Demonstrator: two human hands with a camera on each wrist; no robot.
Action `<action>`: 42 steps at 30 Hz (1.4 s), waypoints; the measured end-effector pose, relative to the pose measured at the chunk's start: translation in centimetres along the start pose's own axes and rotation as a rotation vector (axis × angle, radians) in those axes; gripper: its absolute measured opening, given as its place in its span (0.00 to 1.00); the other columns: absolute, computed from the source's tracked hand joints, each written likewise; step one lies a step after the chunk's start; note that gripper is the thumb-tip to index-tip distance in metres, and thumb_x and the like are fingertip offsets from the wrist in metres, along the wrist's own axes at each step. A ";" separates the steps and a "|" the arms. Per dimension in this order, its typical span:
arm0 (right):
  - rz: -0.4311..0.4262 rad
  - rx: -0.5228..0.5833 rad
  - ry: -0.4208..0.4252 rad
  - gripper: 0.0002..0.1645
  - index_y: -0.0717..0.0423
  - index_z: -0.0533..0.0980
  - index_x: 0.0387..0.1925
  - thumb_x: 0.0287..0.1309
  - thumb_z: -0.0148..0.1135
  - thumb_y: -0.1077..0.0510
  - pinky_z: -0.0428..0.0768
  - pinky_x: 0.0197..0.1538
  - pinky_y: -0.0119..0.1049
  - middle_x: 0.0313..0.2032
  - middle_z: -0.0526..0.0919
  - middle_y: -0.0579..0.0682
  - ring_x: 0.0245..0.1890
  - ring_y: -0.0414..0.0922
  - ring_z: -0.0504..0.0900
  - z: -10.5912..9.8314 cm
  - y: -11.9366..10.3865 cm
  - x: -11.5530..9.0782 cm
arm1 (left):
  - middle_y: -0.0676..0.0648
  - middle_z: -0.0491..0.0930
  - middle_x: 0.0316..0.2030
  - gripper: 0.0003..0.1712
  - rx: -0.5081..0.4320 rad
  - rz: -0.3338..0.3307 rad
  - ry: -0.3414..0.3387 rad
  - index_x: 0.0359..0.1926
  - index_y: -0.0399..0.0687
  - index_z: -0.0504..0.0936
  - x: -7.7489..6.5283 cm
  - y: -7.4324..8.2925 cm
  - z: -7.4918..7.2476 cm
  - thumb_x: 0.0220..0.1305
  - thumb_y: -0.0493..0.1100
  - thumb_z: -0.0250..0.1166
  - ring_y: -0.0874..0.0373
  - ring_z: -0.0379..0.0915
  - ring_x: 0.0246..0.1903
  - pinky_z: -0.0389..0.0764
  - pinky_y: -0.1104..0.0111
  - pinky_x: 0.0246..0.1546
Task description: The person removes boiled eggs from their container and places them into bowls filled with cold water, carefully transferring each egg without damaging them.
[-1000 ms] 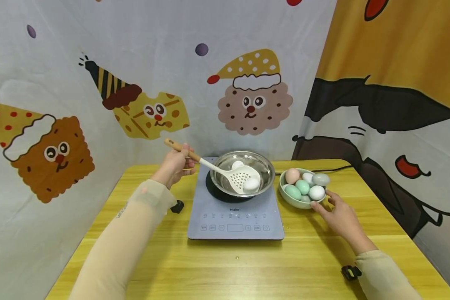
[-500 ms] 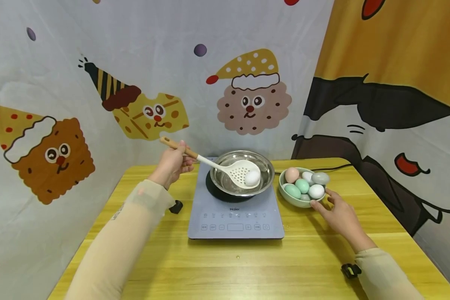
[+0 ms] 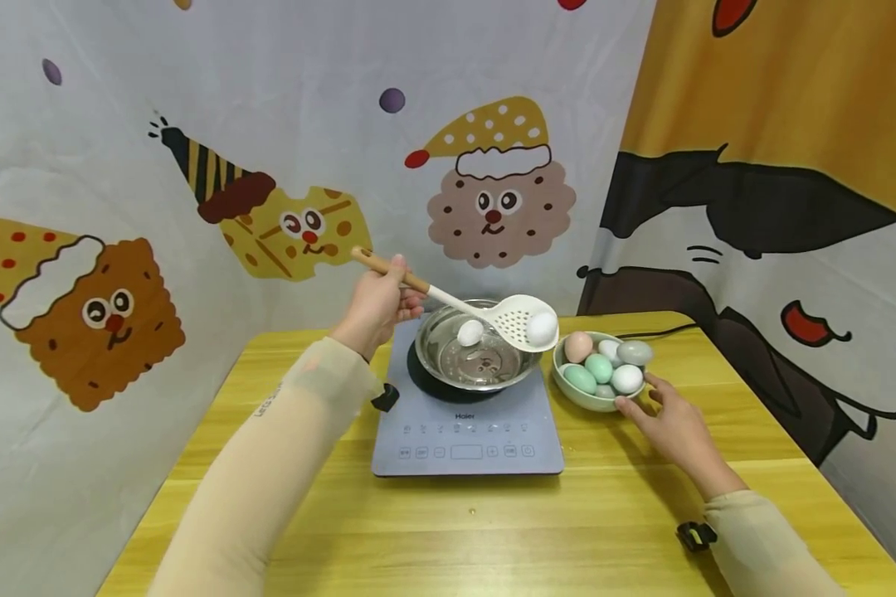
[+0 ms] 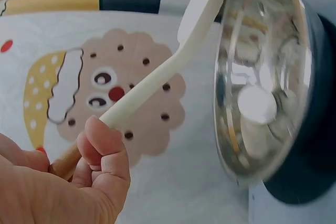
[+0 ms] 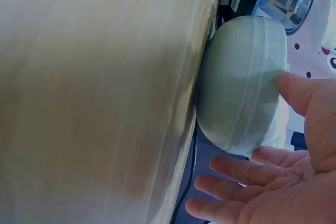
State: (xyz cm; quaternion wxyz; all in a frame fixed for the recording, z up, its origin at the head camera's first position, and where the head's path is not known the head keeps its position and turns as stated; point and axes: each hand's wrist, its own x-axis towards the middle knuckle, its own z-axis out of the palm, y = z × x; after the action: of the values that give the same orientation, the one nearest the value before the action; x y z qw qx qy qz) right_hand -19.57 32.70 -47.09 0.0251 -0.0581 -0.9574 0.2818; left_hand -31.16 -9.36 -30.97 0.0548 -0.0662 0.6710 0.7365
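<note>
My left hand (image 3: 377,308) grips the wooden handle of a white slotted spoon (image 3: 509,320). A white egg (image 3: 542,329) lies in its perforated head, raised over the right rim of a steel basin (image 3: 448,365). Another white egg (image 3: 469,333) is inside that basin; the left wrist view shows an egg (image 4: 257,104) there too. My right hand (image 3: 675,431) is at the near right side of a pale green bowl (image 3: 584,400) of several eggs in white, green, grey and pink. In the right wrist view its thumb and index finger touch the bowl's rim, the other fingers stretched out.
The basin stands on a grey induction cooker (image 3: 469,452) on a wooden table (image 3: 463,539). A black cord (image 3: 664,335) runs behind the bowl. A cartoon-printed cloth (image 3: 306,99) hangs close behind the table.
The spoon first slid under one egg in the basin, then rose and moved right with it toward the bowl. The other egg came into view in the basin. My right hand stayed at the bowl.
</note>
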 end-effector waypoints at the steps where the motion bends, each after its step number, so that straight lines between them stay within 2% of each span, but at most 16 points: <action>1: 0.000 0.002 0.000 0.60 0.65 0.50 0.75 0.62 0.50 0.24 0.70 0.59 0.69 0.65 0.65 0.78 0.64 0.74 0.66 0.0 0.0 0.0 | 0.43 0.79 0.28 0.26 -0.010 0.004 -0.001 0.53 0.44 0.74 0.1 0.0 0.6 0.75 0.61 0.48 0.62 0.74 0.19 0.85 0.70 0.26; 7: -0.012 0.000 0.007 0.59 0.65 0.51 0.75 0.62 0.51 0.25 0.70 0.59 0.69 0.64 0.66 0.78 0.64 0.74 0.67 0.1 -0.1 0.0 | 0.42 0.78 0.27 0.26 -0.036 0.017 -0.010 0.52 0.42 0.74 0.4 -0.1 3.7 0.75 0.60 0.49 0.61 0.74 0.19 0.85 0.69 0.26; 14: -0.025 0.005 0.015 0.59 0.64 0.51 0.75 0.61 0.52 0.25 0.70 0.60 0.69 0.65 0.66 0.77 0.64 0.72 0.68 0.3 -0.5 0.4 | 0.42 0.79 0.28 0.27 0.007 0.050 -0.004 0.54 0.43 0.75 0.7 -0.1 6.6 0.75 0.61 0.50 0.60 0.74 0.20 0.86 0.66 0.29; 19: -0.024 0.013 0.012 0.59 0.64 0.51 0.75 0.61 0.53 0.25 0.70 0.60 0.69 0.65 0.66 0.77 0.64 0.73 0.68 0.3 -0.8 0.5 | 0.40 0.81 0.30 0.28 0.028 0.081 0.009 0.54 0.41 0.75 0.9 -0.2 8.2 0.74 0.61 0.51 0.60 0.75 0.21 0.88 0.64 0.32; 23: -0.025 0.014 0.013 0.59 0.64 0.52 0.75 0.62 0.53 0.26 0.70 0.60 0.69 0.65 0.66 0.77 0.64 0.72 0.68 0.3 -0.9 0.5 | 0.41 0.81 0.29 0.26 0.062 0.100 0.027 0.51 0.43 0.75 1.0 -0.4 9.0 0.74 0.61 0.52 0.59 0.75 0.22 0.88 0.64 0.32; 28: -0.018 0.019 0.006 0.59 0.64 0.51 0.75 0.61 0.53 0.25 0.69 0.61 0.69 0.65 0.66 0.77 0.64 0.72 0.67 0.1 -0.9 0.5 | 0.40 0.81 0.27 0.27 0.161 0.148 0.051 0.49 0.42 0.76 0.6 -0.4 9.6 0.73 0.62 0.53 0.59 0.75 0.17 0.87 0.64 0.27; 32: -0.011 0.017 0.006 0.60 0.64 0.51 0.75 0.61 0.52 0.25 0.69 0.61 0.69 0.65 0.66 0.77 0.64 0.73 0.67 -0.1 -0.6 0.5 | 0.37 0.83 0.27 0.26 0.259 0.226 0.078 0.46 0.43 0.78 0.3 -0.2 10.1 0.73 0.62 0.53 0.59 0.76 0.15 0.86 0.65 0.22; 37: -0.007 0.011 0.015 0.59 0.64 0.51 0.75 0.62 0.52 0.25 0.70 0.61 0.69 0.65 0.66 0.78 0.64 0.73 0.67 0.0 -0.1 0.4 | 0.42 0.83 0.25 0.26 0.417 0.351 0.108 0.40 0.45 0.80 -0.4 0.1 10.9 0.73 0.63 0.53 0.54 0.80 0.16 0.84 0.65 0.21; 42: 0.000 0.008 0.018 0.59 0.65 0.51 0.75 0.62 0.51 0.25 0.70 0.60 0.69 0.64 0.66 0.78 0.64 0.73 0.68 0.1 0.3 0.4 | 0.46 0.84 0.31 0.24 0.605 0.512 0.175 0.39 0.48 0.81 -1.5 0.5 11.9 0.72 0.63 0.54 0.49 0.83 0.34 0.84 0.58 0.39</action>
State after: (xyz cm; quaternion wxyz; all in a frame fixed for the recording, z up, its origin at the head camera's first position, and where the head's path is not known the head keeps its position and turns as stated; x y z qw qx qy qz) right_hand -19.94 32.92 -47.37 0.0338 -0.0606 -0.9560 0.2852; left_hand -30.03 2.44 -29.09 -0.1707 0.0598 0.8544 0.4871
